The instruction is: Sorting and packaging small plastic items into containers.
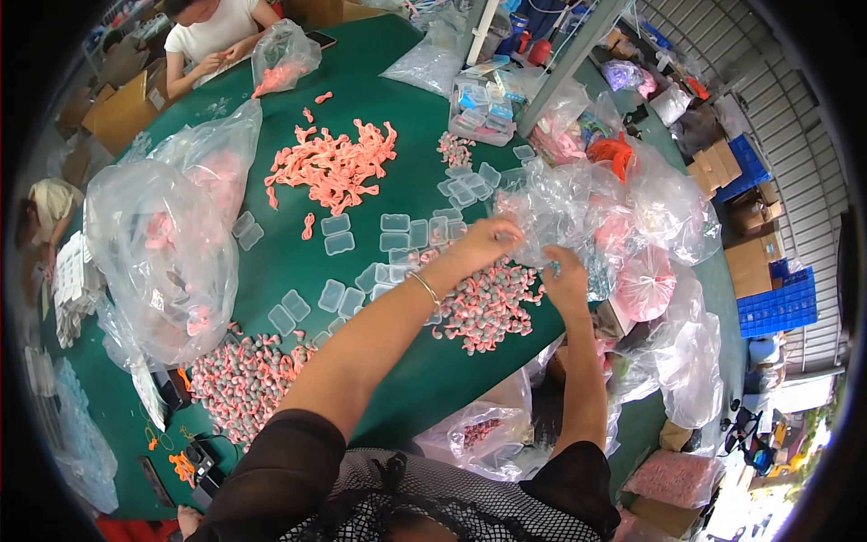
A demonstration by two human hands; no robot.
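Over the green table (pixel 424 348), my left hand (pixel 488 242) has its fingers curled beside a clear plastic bag (pixel 542 203); what they pinch is too small to make out. Close on its right, my right hand (pixel 567 282) is closed too, with a tiny bluish bit at its fingertips that I cannot name. A heap of small pink-and-grey pieces (pixel 486 312) lies just below both hands. Small clear plastic boxes (pixel 395 242) are spread out to the left of my left hand, several of them with lids open.
A second pink-and-grey heap (pixel 239 384) lies near left. Coral-coloured pieces (pixel 330 165) are piled farther back. Big clear bags (pixel 167 253) stand left, more bags (pixel 673 212) crowd the right. A metal post (pixel 573 68) rises beside a plastic bin (pixel 481 117). Another person (pixel 212 41) sits at the far edge.
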